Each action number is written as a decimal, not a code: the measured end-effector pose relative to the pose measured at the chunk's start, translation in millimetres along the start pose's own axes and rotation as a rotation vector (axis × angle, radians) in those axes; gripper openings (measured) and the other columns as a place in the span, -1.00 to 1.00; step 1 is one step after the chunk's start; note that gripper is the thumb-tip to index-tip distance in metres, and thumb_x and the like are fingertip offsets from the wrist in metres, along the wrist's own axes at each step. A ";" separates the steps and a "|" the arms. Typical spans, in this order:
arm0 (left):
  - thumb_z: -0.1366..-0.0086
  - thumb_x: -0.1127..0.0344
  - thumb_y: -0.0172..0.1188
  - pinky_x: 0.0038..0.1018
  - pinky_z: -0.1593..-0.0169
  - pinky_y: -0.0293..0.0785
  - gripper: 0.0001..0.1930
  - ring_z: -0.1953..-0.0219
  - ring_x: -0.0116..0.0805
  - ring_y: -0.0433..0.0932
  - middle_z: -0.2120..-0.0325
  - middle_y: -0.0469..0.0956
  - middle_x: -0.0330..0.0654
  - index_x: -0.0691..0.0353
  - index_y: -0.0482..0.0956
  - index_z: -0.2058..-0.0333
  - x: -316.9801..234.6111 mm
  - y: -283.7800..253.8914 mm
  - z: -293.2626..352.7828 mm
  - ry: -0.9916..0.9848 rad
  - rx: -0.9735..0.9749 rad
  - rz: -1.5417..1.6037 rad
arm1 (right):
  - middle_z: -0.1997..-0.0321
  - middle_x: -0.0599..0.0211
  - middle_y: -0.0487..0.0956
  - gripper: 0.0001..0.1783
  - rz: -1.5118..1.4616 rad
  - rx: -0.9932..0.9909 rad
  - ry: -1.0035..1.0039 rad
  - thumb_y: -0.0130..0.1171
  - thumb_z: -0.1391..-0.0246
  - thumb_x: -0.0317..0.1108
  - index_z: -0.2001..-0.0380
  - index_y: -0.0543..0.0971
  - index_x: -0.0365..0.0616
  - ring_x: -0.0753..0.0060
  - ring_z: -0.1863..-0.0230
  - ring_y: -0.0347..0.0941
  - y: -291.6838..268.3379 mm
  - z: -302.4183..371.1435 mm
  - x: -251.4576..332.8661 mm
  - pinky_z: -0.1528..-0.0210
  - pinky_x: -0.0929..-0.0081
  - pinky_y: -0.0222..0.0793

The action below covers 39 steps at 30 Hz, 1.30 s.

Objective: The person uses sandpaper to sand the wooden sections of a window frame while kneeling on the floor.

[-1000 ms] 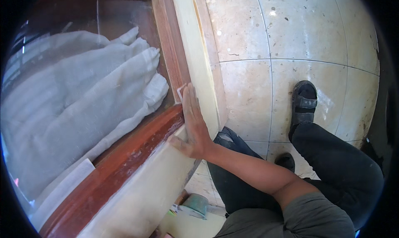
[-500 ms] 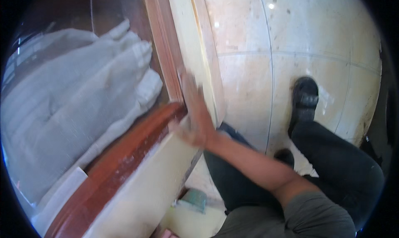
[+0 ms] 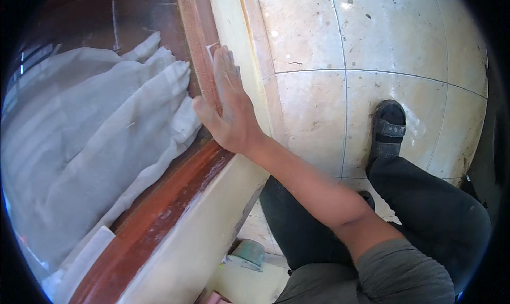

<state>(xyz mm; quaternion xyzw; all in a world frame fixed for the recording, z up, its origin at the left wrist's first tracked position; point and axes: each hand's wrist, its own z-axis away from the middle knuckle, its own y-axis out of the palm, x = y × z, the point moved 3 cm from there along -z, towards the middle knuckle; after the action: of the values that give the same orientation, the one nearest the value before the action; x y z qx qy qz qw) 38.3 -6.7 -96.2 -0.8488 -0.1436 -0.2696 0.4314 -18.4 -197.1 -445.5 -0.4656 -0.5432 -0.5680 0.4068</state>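
My right hand lies flat along a reddish-brown wooden frame, its fingers together and pointing away, the thumb spread to the left. Beneath the fingers, a thin pale-edged sheet of what looks like sandpaper pokes out beside the fingertips; most of it is hidden. Wood and cream wall edge meet under the palm. Left of the hand, a whitish cloth hangs in folds behind glass. The lower frame rail has pale, dusty scuffs along its edge. My left hand is out of view.
A cream wall ledge runs below the frame. Under it stand a greenish tub and a pinkish object, cut off at the bottom. Stained beige floor tiles stretch to the right, where my sandalled foot rests.
My right hand has slid a little up and left along the upright of the frame. Its blur has gone, and the view has steadied.
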 end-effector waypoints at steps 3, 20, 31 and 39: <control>-0.45 0.06 0.49 -0.38 0.28 0.47 -0.39 0.27 -0.17 0.53 0.19 0.55 0.02 0.47 0.51 -0.16 0.0 9.1 -0.1 -0.014 0.023 -0.014 | -0.71 -0.58 0.00 0.31 -0.092 -0.008 -0.056 0.31 -0.31 0.21 -0.63 -0.09 -0.64 -0.53 -0.76 -0.16 18.5 57.0 -5.3 -0.77 -0.16 -0.21; -0.44 0.05 0.49 -0.38 0.27 0.47 -0.39 0.25 -0.16 0.53 0.17 0.54 0.04 0.47 0.50 -0.16 -15.2 55.8 -14.0 -0.036 0.069 0.007 | -0.76 -0.42 -0.01 0.18 -0.134 0.108 0.090 0.22 -0.39 0.16 -0.67 -0.04 -0.51 -0.34 -0.80 -0.17 -3.2 -91.4 -25.3 -0.77 -0.03 -0.22; -0.44 0.05 0.48 -0.38 0.27 0.48 -0.38 0.24 -0.15 0.53 0.15 0.54 0.05 0.47 0.50 -0.17 -22.5 74.3 -12.4 -0.040 0.060 -0.027 | -0.73 -0.39 0.10 0.22 0.082 0.053 -0.098 0.40 -0.29 0.10 -0.68 0.01 -0.39 -0.46 -0.75 -0.06 0.4 -87.3 -32.8 -0.74 -0.16 -0.14; -0.44 0.05 0.48 -0.38 0.26 0.48 -0.38 0.24 -0.15 0.53 0.14 0.54 0.06 0.47 0.50 -0.17 -18.6 83.9 -16.4 -0.042 0.062 -0.017 | -0.73 -0.38 0.11 0.18 0.034 0.086 -0.001 0.30 -0.35 0.15 -0.67 0.01 -0.47 -0.51 -0.74 -0.06 -3.2 -137.0 -20.8 -0.73 -0.22 -0.16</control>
<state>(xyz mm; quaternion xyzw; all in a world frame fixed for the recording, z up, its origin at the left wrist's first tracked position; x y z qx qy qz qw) 57.6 -69.3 -154.0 -0.8392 -0.1682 -0.2506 0.4523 -28.6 -334.2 -463.2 -0.4570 -0.5595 -0.5369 0.4356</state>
